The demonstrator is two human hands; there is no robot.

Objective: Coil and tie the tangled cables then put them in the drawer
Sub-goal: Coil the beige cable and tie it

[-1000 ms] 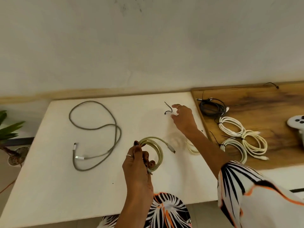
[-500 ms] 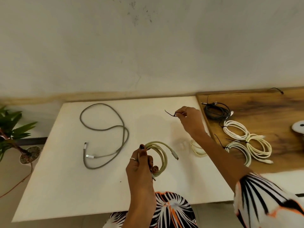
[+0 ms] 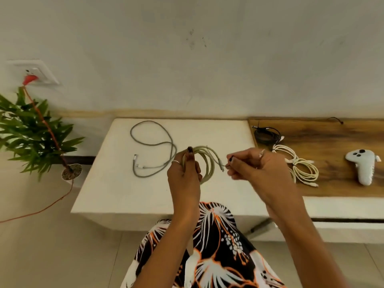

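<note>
- The left hand (image 3: 184, 177) is raised above the white desk (image 3: 116, 183), its grip wrapped round the left side of a coiled pale green cable (image 3: 205, 163), thumb laid up along the loops.
- The coil stands nearly upright in that hand, clear of the desk surface, with one plug end sticking out to the right.
- The right hand (image 3: 255, 165) is just beside the coil on its right; its grip is narrow, thumb and forefinger pinching a thin black tie (image 3: 227, 165) close to the plug end.
- A loose grey cable (image 3: 153, 144) lies uncoiled on the far left part of the desk, both its white plugs lying near the middle of its loops.
- On the wooden board (image 3: 336, 183) to the right, a coiled black cable (image 3: 267, 135) lies at the far left corner, and tied white cables (image 3: 299, 165) lie nearer, well apart from the hands.
- A white controller (image 3: 362, 166) rests on the board further right.
- A small black tie (image 3: 335, 119) lies at the far edge of the board.
- A potted plant (image 3: 31, 129) stands left of the desk, with an orange cord (image 3: 47, 125) running from a wall socket (image 3: 39, 72) through it to the floor.
</note>
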